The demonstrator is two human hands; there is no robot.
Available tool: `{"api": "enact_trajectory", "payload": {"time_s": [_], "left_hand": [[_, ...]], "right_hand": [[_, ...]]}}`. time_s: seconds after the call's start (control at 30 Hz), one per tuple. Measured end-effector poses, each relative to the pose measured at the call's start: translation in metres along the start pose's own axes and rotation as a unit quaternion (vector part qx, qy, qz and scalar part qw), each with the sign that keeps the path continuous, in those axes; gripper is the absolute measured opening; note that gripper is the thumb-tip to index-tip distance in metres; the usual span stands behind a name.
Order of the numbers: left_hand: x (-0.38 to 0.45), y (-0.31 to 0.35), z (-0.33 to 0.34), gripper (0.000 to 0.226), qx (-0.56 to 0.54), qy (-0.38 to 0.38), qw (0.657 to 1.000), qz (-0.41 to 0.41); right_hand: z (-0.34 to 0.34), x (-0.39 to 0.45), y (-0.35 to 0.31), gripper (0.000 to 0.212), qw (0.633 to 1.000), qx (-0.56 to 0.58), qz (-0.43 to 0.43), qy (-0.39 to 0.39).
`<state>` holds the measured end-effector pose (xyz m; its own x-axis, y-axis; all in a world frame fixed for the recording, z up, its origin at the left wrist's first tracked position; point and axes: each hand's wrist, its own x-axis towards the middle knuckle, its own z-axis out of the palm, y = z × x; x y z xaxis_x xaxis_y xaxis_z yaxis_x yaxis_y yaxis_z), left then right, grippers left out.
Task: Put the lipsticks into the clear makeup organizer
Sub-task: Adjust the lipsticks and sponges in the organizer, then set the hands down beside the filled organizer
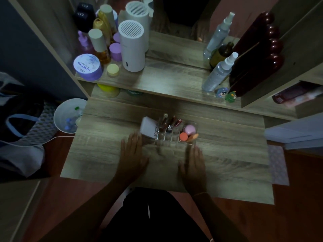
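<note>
The clear makeup organizer [192, 127] stands on the wooden desk just beyond my hands. Several lipsticks [172, 121] stand upright in its middle slots. A white tube [149, 128] leans in its left end, and a pink sponge [189, 129] and orange items [183, 136] fill its right end. My left hand [133, 155] lies flat on the desk, fingers spread, its fingertips near the white tube. My right hand [194, 165] also rests flat, fingers extended toward the organizer's front right corner. Neither hand holds anything.
A raised shelf behind holds a white cylindrical device [132, 47], a purple jar [87, 66], bottles [99, 44] and spray bottles [219, 72]. A mirror stands at the back. A white bin [67, 117] sits left of the desk, bags [22, 133] further left.
</note>
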<state>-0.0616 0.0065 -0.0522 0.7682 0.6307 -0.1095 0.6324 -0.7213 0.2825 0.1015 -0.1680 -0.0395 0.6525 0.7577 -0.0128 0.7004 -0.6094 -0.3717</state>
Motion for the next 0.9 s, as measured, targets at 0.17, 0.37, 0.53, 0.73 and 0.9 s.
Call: {"api": "enact_trajectory", "payload": {"time_s": [0.17,0.37,0.53,0.73,0.9], "left_hand": [[-0.001,-0.002,0.008,0.080,0.017,-0.061,0.998,0.006],[0.002,0.002,0.007,0.086,-0.009,-0.073,0.997,-0.009],[0.003,0.002,0.008,0.084,-0.020,-0.080,0.996,-0.016],[0.006,0.006,0.007,0.085,-0.026,-0.096,0.995,-0.001],[0.013,0.019,0.007,0.087,-0.035,-0.101,0.994,0.013]], "right_hand": [[0.002,0.008,-0.001,0.074,0.997,-0.030,0.036,-0.054],[0.004,0.014,-0.007,0.076,0.995,-0.046,0.051,-0.072],[0.006,0.013,-0.002,0.072,0.994,-0.057,0.057,-0.076],[0.006,0.013,0.007,0.073,0.992,-0.062,0.080,-0.078],[0.003,0.012,0.019,0.073,0.991,-0.062,0.096,-0.070]]}}
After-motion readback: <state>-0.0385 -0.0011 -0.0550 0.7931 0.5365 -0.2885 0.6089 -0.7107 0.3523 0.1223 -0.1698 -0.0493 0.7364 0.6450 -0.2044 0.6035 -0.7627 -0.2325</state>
